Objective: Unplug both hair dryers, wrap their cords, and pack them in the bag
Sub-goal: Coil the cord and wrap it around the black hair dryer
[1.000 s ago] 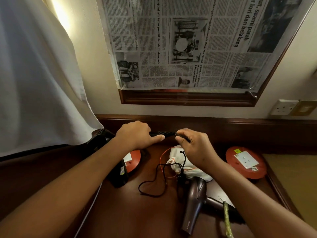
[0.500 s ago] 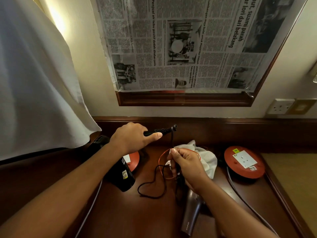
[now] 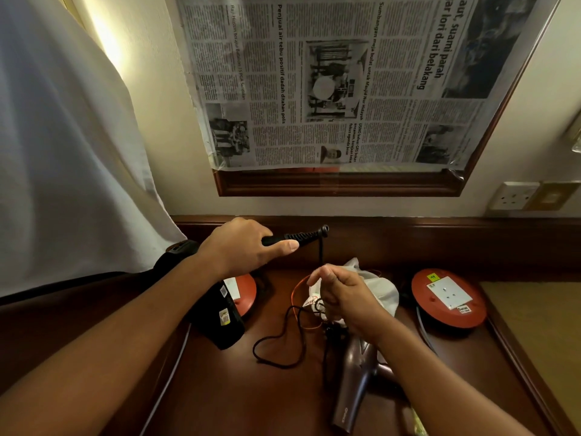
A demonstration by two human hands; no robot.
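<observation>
Two hands worked above the desk. Left hand gripped the black hair dryer by its handle, its cord hanging to the right hand, which pinched it. White bag lay behind that hand; the brown hair dryer lay nearer.

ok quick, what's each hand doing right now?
Left hand: gripping the black hair dryer by its handle.
Right hand: pinching its cord.

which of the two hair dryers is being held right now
The black hair dryer, gripped by its handle in the left hand. The brown hair dryer lies untouched on the desk.
</observation>
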